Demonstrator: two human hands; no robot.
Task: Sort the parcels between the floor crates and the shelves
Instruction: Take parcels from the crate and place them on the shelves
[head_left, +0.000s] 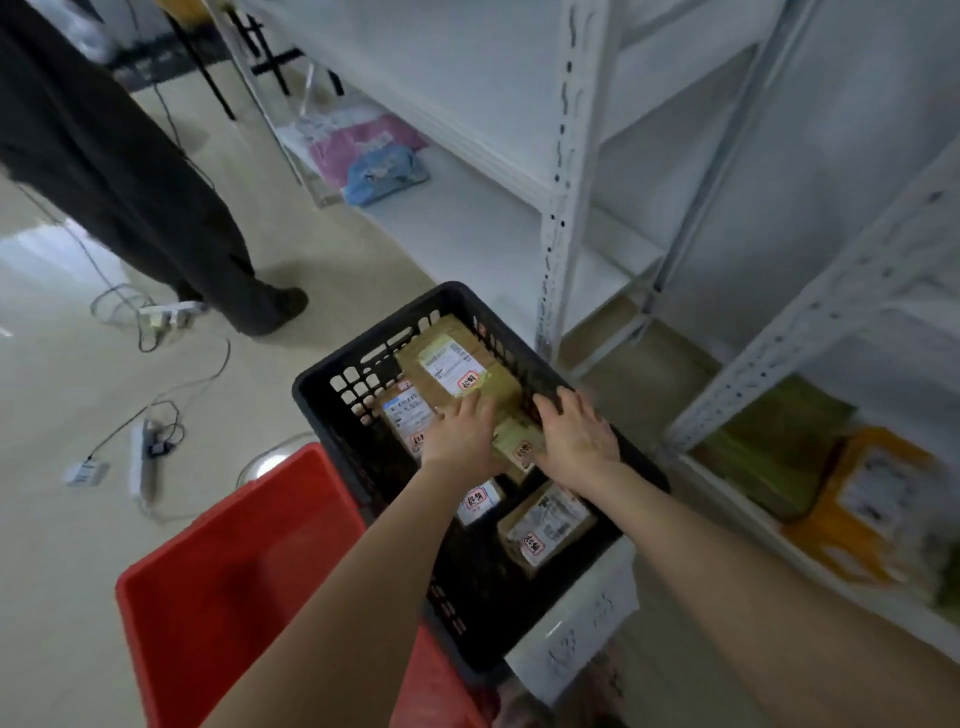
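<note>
Brown labelled parcels (462, 374) lie flat inside the black crate (322, 379).

Single head view, looking steeply down, forward; close over black crate (332, 384); shelves (563, 218) at right.

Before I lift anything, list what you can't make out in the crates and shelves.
Head view:
Parcel under the left hand and right hand in the black crate: mostly covered.
Label print: too small, blurred.
Orange parcel, right shelf: motion-blurred.
Red crate: near end behind a forearm.
</note>
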